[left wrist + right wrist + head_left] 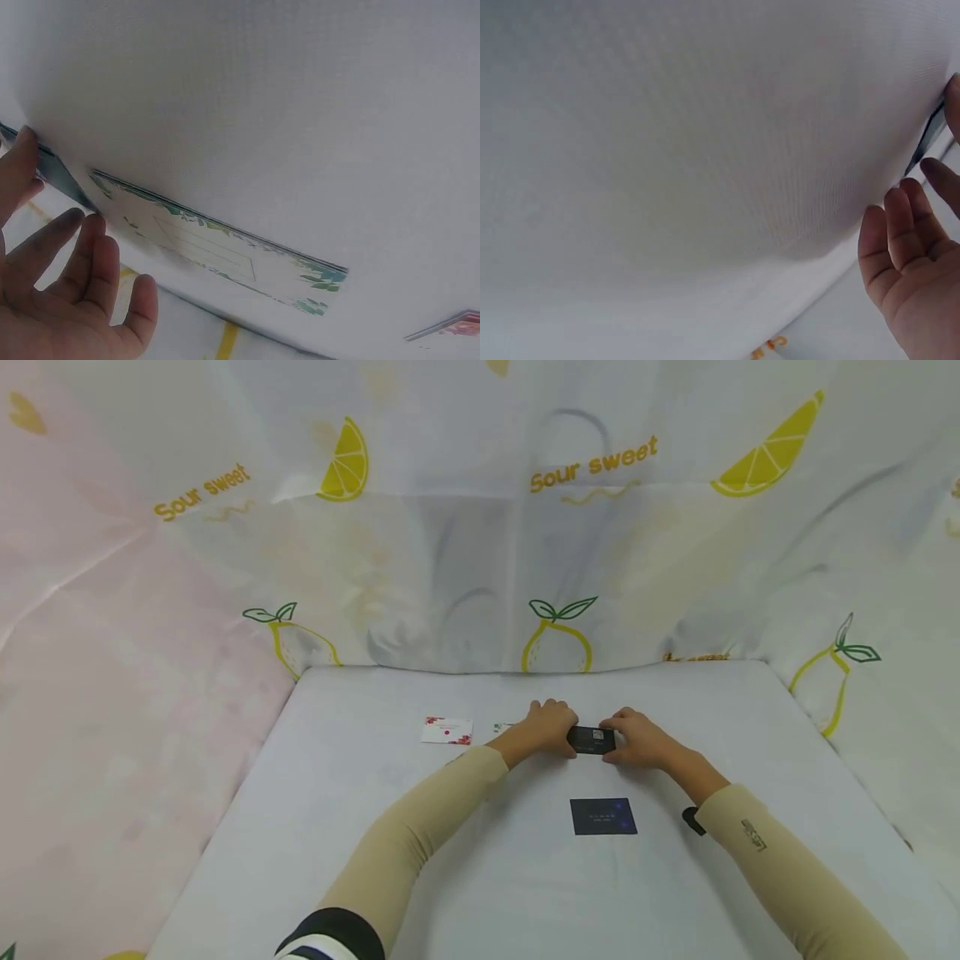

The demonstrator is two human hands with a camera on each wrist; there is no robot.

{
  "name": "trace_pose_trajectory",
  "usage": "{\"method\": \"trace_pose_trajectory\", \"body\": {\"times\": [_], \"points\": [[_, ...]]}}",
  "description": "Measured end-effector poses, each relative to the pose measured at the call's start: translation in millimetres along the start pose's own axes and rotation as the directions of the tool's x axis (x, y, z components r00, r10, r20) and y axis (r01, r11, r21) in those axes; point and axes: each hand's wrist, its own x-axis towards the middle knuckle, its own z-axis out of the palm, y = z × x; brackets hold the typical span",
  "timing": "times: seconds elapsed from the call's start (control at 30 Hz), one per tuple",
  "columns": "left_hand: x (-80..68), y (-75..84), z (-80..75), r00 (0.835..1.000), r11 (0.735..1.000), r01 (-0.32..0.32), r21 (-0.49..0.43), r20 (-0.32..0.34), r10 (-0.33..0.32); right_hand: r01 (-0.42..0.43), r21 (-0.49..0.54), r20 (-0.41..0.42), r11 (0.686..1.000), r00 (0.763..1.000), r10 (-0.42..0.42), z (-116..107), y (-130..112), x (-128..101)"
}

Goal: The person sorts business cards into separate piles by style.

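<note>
We see both hands meeting on a small black card (592,740) near the middle of the table (360,827), a little toward its far edge. The left hand (546,727) holds the card's left end and the right hand (637,742) its right end; in the left wrist view the left-hand fingers (90,255) are slightly spread and nearly straight, with fingertips against the dark card edge (64,180). In the right wrist view the right-hand fingers (900,225) lie close together, fingertips at the card's end (928,135). A dark blue card (603,817) lies flat nearer the front edge, apart from the hands. A white card with green leaves (225,251) lies just beside the left hand, and a white card with red flowers (447,731) further left.
</note>
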Motion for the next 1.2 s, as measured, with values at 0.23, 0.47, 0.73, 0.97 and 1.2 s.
{"method": "trace_pose_trajectory", "body": {"times": [0.23, 0.47, 0.73, 0.97, 1.2], "points": [[-1.9, -3.4, -4.4, 1.000, 0.999, 0.018, -0.030, 0.012, -0.018, 0.007, 0.001, -0.019, 1.000, 1.000, -0.007, 0, 1, 0], [-0.9, -5.5, -3.4, 1.000, 0.998, 0.005, -0.063, 0.030, -0.003, 0.002, 0.007, -0.010, 1.000, 1.000, -0.002, 0, -1, 0], [-0.7, -6.9, -5.7, 1.000, 0.996, -0.010, -0.084, 0.012, 0.011, 0.023, -0.018, -0.023, 1.000, 0.999, -0.024, -3, -2, 1], [-0.9, -5.8, -5.5, 1.000, 0.998, -0.016, -0.058, 0.007, 0.016, 0.038, -0.020, -0.038, 0.999, 0.999, -0.039, -4, -2, 0], [-18.4, -2.3, 5.5, 0.996, 0.994, -0.085, -0.067, -0.045, 0.082, 0.070, -0.045, -0.144, 0.997, 0.987, -0.076, -1, -2, -17]]}}
